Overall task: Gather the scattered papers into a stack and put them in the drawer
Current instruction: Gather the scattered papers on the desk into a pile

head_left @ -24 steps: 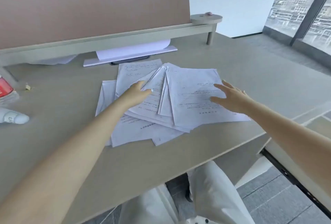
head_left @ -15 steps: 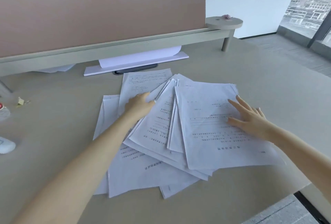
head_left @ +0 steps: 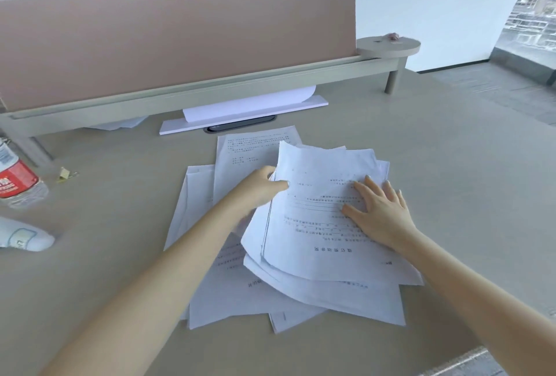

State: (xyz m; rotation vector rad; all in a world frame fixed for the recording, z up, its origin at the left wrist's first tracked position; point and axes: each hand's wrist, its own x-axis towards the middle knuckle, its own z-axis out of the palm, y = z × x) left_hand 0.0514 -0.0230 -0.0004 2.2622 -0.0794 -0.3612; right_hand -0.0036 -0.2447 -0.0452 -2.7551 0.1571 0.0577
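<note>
Lying flat with its fingers [head_left: 368, 184] spread and released, the right hand [head_left: 382, 213] presses down on the top sheet of the papers [head_left: 316, 243], which sit in a loose, fanned pile on the pale surface [head_left: 120, 255]. The left hand [head_left: 258, 192] meets the pile at its left edge, just across from the right fingers; its thumb lies over the top sheets while the other fingers are tucked out of sight beneath them, so it appears to be pinching the upper few sheets, whose edge curls up slightly there. Below and to the left of the left fingers, more sheets stick out at different angles, with corners jutting toward the near edge of the surface. Beyond both sets of fingers, a printed sheet pokes out from under the pile, and farther back a white flat board [head_left: 243, 117] carries a curved blank sheet beneath a pink partition [head_left: 180, 35]. Well to the left of the left fingers lie a small binder clip [head_left: 66, 174], a bottle with a red label [head_left: 15, 177] and a white object [head_left: 24, 237] at the frame's edge. No drawer is visible.
</note>
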